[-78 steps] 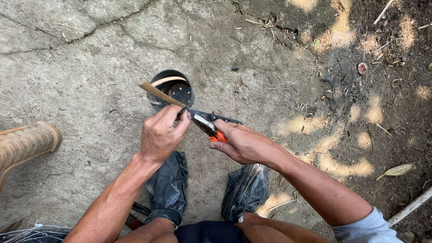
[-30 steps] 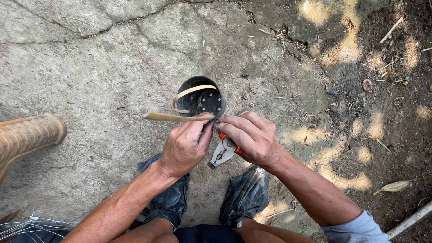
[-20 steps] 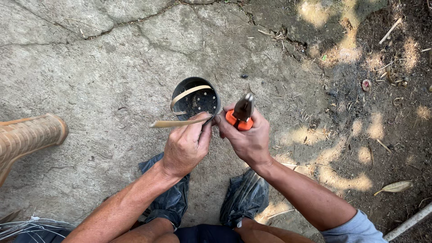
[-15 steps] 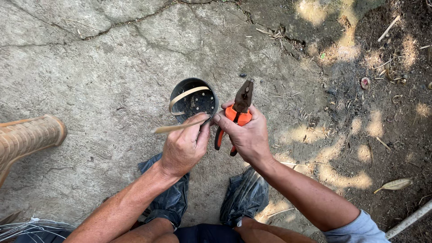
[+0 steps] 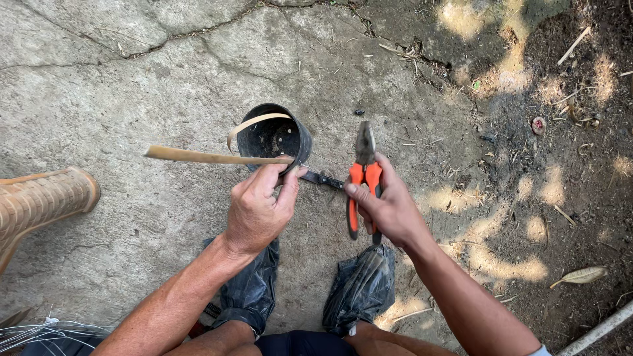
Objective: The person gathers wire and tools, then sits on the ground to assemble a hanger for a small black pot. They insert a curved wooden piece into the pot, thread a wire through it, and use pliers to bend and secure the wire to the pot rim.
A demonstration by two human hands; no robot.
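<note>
Your left hand (image 5: pixel 257 207): fingers pinched tight on a flat bamboo strip (image 5: pixel 211 157) crossing the rim of the black plastic pot (image 5: pixel 271 137). Your right hand (image 5: pixel 389 207): fingers wrapped round orange-handled pliers (image 5: pixel 364 173), nose upward, just right of the pot.

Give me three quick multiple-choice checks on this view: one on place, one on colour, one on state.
1. Where is the black pot?
A. on the cracked concrete, ahead of the left hand
B. on the soil at right
C. on the brown boot

2. What colour are the handles of the pliers?
A. blue
B. orange
C. yellow

3. How are the pliers held?
A. lying on the ground
B. clamped on the strip
C. upright in the right hand, nose up

Answers: 1 A, concrete surrounds it; 2 B, plainly orange; 3 C, their nose is clear of the bamboo strip.
</note>
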